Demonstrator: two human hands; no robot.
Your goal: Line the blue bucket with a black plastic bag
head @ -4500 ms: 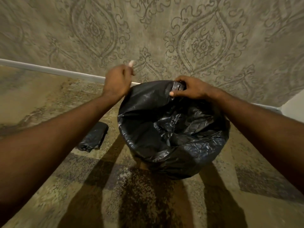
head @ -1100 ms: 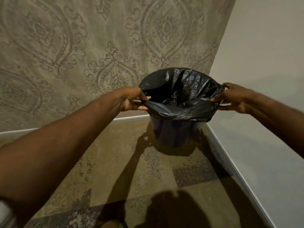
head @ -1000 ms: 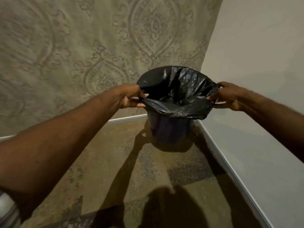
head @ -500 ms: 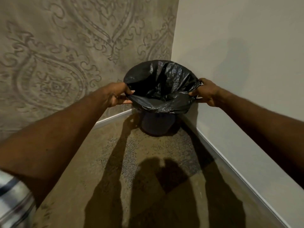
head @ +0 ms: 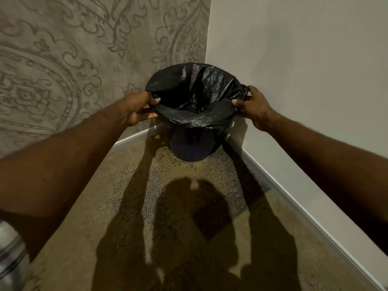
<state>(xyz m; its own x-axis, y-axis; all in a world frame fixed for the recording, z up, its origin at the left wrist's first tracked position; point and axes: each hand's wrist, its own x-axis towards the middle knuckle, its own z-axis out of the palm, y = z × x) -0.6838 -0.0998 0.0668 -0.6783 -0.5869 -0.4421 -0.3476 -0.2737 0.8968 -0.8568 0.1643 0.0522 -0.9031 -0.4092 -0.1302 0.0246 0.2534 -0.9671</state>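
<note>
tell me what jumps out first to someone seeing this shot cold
The black plastic bag draws the eye first, its mouth spread wide over the blue bucket tucked into the corner where the patterned wall meets the plain wall. Next come the hands: the left hand and right hand each pinch the bag's rim on opposite sides. Their long shadows stretch across the carpet below.

Patterned wallpaper (head: 63, 59) left; plain wall (head: 304, 59) right; speckled carpet (head: 126, 206); white baseboard (head: 294, 206)
</note>
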